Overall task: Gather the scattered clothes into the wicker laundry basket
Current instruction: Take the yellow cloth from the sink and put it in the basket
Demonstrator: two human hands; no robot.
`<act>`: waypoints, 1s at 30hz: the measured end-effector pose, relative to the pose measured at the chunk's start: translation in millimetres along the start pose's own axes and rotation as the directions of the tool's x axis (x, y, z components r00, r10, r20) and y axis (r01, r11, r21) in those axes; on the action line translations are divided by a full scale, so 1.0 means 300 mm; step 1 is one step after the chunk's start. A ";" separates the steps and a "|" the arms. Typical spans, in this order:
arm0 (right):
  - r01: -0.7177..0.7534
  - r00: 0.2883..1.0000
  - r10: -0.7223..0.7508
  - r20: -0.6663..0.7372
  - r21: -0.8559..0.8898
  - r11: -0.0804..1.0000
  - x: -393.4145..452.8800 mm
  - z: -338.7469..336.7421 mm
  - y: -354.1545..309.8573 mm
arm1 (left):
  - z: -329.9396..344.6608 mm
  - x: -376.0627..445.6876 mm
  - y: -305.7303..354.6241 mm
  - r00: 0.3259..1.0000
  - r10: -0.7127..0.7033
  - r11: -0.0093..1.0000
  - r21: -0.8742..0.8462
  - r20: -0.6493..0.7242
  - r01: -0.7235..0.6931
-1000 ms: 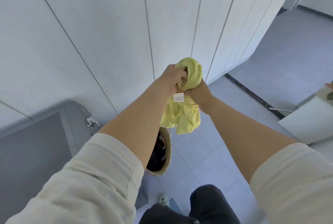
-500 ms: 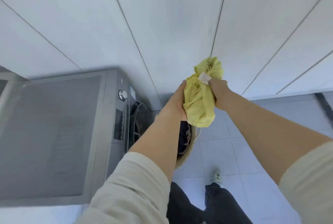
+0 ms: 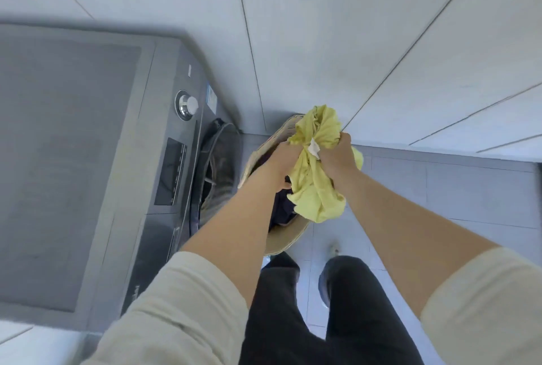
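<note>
A bunched yellow garment (image 3: 315, 185) with a white label hangs between both hands, directly over the wicker laundry basket (image 3: 286, 132). My left hand (image 3: 283, 163) grips its left side and my right hand (image 3: 337, 159) grips its right side. The basket stands on the tiled floor between the washing machine and the wall. Dark clothes (image 3: 283, 209) lie inside it, partly hidden by my left forearm and the yellow garment.
A grey front-loading washing machine (image 3: 88, 159) stands at the left, its round door (image 3: 218, 171) facing the basket. White panelled wall (image 3: 322, 27) runs behind. Grey floor tiles (image 3: 454, 188) stretch to the right. My dark-trousered legs and feet are below the basket.
The view has swung down and left, bringing the washing machine and basket closer. Both hands have lowered the yellow garment from chest height to just above the basket opening.
</note>
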State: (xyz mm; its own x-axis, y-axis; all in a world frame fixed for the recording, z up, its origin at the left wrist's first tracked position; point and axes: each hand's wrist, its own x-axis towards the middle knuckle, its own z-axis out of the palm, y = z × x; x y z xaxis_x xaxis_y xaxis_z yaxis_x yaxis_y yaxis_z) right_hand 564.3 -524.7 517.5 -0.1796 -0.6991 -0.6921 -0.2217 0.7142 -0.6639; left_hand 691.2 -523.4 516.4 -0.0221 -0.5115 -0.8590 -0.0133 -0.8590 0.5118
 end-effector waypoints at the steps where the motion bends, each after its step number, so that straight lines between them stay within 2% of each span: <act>1: -0.008 1.000 0.007 -0.030 -0.033 0.999 0.035 0.025 0.041 | -0.004 0.044 -0.040 0.998 0.059 0.998 -0.035 0.002 -0.059; 4: -0.076 0.996 0.077 -0.051 0.013 0.997 0.131 0.081 0.163 | 0.006 0.132 -0.141 0.987 0.142 0.972 -0.201 0.077 -0.124; 7: -0.149 0.989 0.149 -0.015 -0.009 0.989 0.236 0.128 0.267 | -0.010 0.216 -0.248 0.992 0.090 0.970 -0.232 0.085 -0.068; 9: -0.153 0.988 0.152 0.017 0.015 0.988 0.286 0.152 0.310 | -0.018 0.271 -0.318 0.993 0.044 0.962 -0.274 0.113 -0.011; 11: -0.180 0.982 0.175 0.066 0.082 0.980 0.368 0.180 0.343 | -0.010 0.319 -0.360 0.997 -0.022 0.935 -0.352 0.080 0.049; 13: -0.202 0.974 0.186 0.132 0.126 0.971 0.439 0.209 0.346 | -0.003 0.362 -0.378 0.998 -0.054 0.917 -0.396 0.012 0.054; 16: -0.229 0.949 0.199 0.245 0.103 0.968 0.558 0.237 0.333 | 0.013 0.440 -0.369 0.983 -0.038 0.949 -0.316 -0.177 -0.020; 19: -0.291 0.899 0.261 0.352 0.035 0.956 0.678 0.254 0.308 | 0.026 0.547 -0.349 0.910 -0.026 0.970 -0.229 -0.415 -0.077; 20: -0.276 0.894 0.265 0.362 -0.021 0.961 0.697 0.257 0.303 | 0.026 0.565 -0.346 0.895 -0.006 0.984 -0.163 -0.446 -0.075; 23: -0.113 0.909 0.227 0.349 -0.319 0.941 0.819 0.215 0.320 | 0.078 0.652 -0.331 0.868 0.030 0.999 -0.018 -0.496 -0.045; 25: 0.030 0.927 0.170 0.334 -0.517 0.856 0.864 0.158 0.312 | 0.118 0.700 -0.330 0.854 0.015 0.987 0.147 -0.521 0.073; 27: 0.263 0.934 -0.008 0.357 -0.672 0.692 0.925 0.118 0.313 | 0.158 0.734 -0.338 0.803 -0.131 0.964 0.116 -0.581 0.241; 28: 0.391 0.901 -0.078 0.426 -0.722 0.571 0.952 0.106 0.325 | 0.184 0.735 -0.343 0.775 -0.237 0.957 -0.002 -0.586 0.292; 30: 0.639 0.765 -0.138 0.629 -0.716 0.281 0.978 0.117 0.355 | 0.229 0.764 -0.391 0.756 -0.367 0.929 -0.177 -0.541 0.324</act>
State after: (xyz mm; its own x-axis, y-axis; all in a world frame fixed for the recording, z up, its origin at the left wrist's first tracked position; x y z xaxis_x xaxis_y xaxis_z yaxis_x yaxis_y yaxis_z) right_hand 521.8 -652.6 233.8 0.4961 -0.6116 -0.6163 -0.8632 -0.2705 -0.4264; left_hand 619.2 -538.4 260.2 0.5294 -0.0838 -0.8442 0.1574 -0.9681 0.1948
